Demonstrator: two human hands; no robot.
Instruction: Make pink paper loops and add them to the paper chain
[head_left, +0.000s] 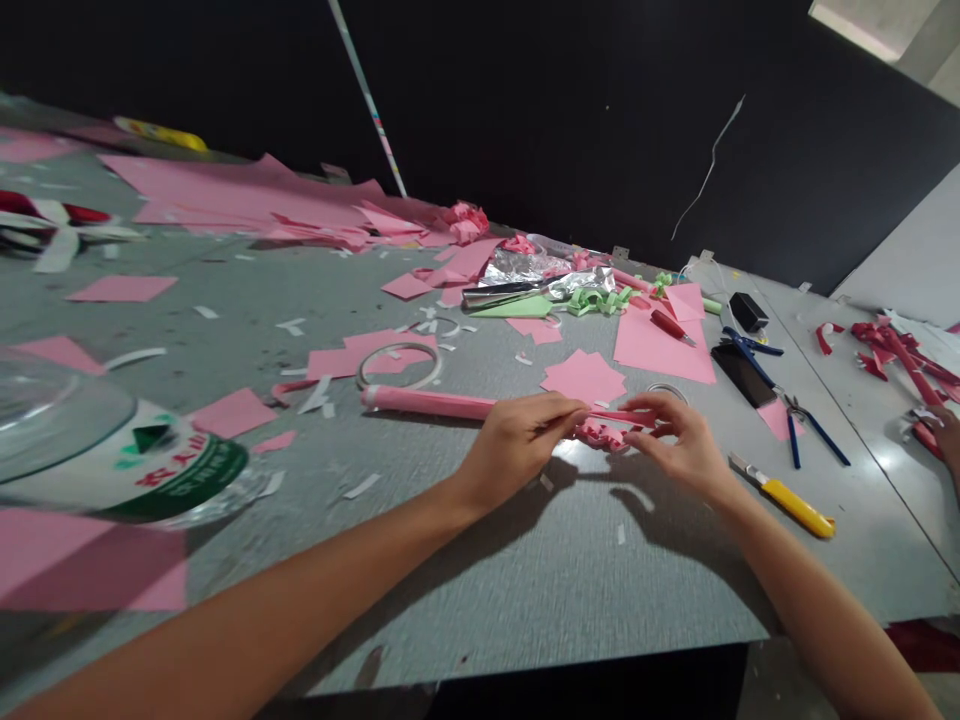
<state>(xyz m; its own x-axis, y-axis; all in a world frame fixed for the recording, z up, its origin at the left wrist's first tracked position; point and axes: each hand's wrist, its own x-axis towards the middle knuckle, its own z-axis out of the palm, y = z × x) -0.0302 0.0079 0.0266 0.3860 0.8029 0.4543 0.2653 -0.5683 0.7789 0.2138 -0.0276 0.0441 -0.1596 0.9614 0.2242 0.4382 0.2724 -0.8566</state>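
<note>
A long pink paper roll (435, 403) lies across the grey table, its far left end capped by a paler band. My left hand (517, 440) is closed on the roll near its right part, thumb and fingers pinched together. Curled pink paper strips (600, 434) hang below the roll between my hands. My right hand (675, 440) has its fingers curved around the right end of the pink paper, thumb close to the curls; whether the fingertips grip it is unclear. A ring of tape (400, 367) lies behind the roll's left part.
A large plastic bottle (172, 460) lies at the left. Right of my hands are a yellow cutter (799, 508), pliers (817, 430), a dark phone (742, 372) and a red-handled tool (670, 325). Pink sheets (247, 195) cover the back. Another person's hand (949, 435) shows at the right edge.
</note>
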